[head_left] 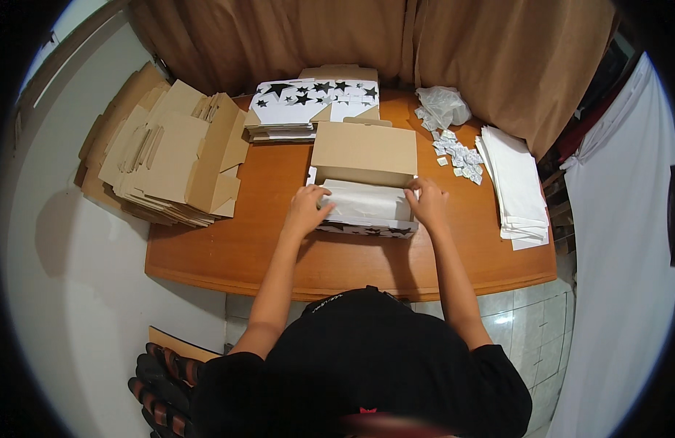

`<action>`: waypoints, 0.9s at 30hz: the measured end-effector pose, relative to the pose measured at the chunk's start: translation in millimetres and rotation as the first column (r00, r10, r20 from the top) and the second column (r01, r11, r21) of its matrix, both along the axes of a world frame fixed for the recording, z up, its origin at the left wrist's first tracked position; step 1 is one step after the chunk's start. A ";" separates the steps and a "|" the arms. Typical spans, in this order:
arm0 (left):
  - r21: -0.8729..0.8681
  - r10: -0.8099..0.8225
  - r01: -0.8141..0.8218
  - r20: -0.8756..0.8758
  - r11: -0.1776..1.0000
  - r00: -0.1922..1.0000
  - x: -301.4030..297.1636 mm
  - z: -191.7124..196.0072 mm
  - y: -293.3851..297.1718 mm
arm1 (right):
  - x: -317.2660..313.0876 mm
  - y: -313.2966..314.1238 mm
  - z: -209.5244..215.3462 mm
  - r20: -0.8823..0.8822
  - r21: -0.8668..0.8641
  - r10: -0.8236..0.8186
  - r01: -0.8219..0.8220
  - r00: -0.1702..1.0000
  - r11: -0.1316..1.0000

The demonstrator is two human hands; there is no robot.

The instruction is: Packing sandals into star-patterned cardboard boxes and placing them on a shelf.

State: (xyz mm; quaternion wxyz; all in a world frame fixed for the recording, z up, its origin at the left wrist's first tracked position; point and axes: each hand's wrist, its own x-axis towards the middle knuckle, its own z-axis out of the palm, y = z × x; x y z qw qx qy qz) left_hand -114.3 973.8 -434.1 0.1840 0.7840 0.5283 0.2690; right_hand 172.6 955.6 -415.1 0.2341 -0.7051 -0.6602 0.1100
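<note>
Box (374, 229) with black stars on its front sits mid-table, lid (364, 150) raised at the rear; white paper (367, 201) lies inside. I have the left hand (307, 209) at the box's left end, fingers loosely curled, thumb apart. Right hand (429, 202) is at the right end, half open, thumb inward. From here I cannot tell whether either pinches paper or cardboard, or merely rests there.

Around it, on the wooden table (206, 266): flattened cartons (162, 153) heaped left, well apart from the hands. A star-printed stack (308, 102) crowds the space just behind the lid. To the right, small white sachets (461, 157) lie scattered beside a clear plastic bag (443, 106); a pile of white sheets (513, 182) lies near the table's right edge. Brown curtain (279, 44) closes off the back. The wearer's black shirt (374, 350) blocks my lower view.
</note>
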 end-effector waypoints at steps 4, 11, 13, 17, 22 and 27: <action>-0.024 -0.123 0.123 -0.003 0.992 0.992 9.4 -10.5 -17.3 | 17.3 36.0 -42.6 -0.257 0.095 -0.114 0.143 0.960 0.985; 0.116 -0.046 0.061 -0.124 0.991 0.991 34.4 -30.4 -43.7 | 23.0 82.9 -79.4 -0.159 0.130 -0.126 0.147 0.979 0.981; 0.181 0.025 -0.003 -0.118 0.983 0.993 37.4 -34.7 -45.7 | 16.3 85.0 -68.3 -0.653 0.007 -0.191 0.258 0.733 0.966; 0.161 0.066 -0.053 -0.076 0.986 0.995 37.0 -46.1 -46.6 | 12.5 78.3 -53.2 -0.757 -0.040 -0.248 0.335 0.605 0.941; 0.242 0.116 -0.104 -0.035 0.965 0.993 42.8 -46.0 -47.8 | 25.2 64.3 -56.0 -0.880 0.258 0.145 0.199 0.453 0.945; 0.473 0.161 -0.138 -0.009 0.871 0.987 47.2 -63.0 -64.8 | 4.4 16.7 -34.4 -0.732 0.387 0.206 0.148 0.649 0.910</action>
